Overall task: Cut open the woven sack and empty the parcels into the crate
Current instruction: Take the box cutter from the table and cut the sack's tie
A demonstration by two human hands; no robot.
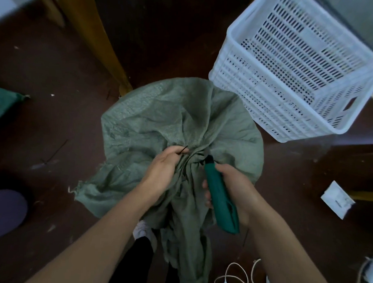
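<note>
A grey-green woven sack (152,117) stands on the dark floor in the middle of the view, its neck gathered and bound by a black tie (183,150). My left hand (161,172) grips the bunched neck with the tie's end poking out between thumb and finger. My right hand (232,189) holds a green utility knife (218,195), its black tip pressed at the tied neck. The white slatted plastic crate (233,39) stands behind the sack at the upper right, with no parcels showing inside. The sack hides its parcels.
A wooden table leg (96,36) rises just behind the sack on the left. Another green sack (3,103) pokes in at the left edge. A small white box (338,199) lies right of me; white cables (236,276) trail at the bottom right.
</note>
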